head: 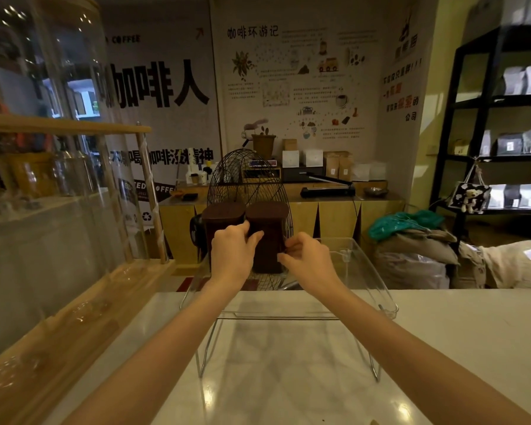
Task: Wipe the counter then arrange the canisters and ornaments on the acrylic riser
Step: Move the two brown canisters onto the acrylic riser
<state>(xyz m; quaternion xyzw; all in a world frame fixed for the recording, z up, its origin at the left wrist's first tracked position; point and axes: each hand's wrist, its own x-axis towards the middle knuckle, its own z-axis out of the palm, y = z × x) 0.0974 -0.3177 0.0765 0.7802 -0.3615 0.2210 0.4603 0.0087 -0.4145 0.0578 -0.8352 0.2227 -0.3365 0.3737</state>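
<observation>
1. Both bare forearms reach forward, converging toward the middle.
2. The left hand [232, 250] is held palm away, fingers curled, thumb tip pointing right.
3. The right hand [308, 259] sits just beside it, slightly lower, fingers bent inward in a loose pinch.
4. The hands stay apart.

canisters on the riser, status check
Left hand and right hand on right canister. Left canister beside it on riser. Nothing blocking.
</observation>
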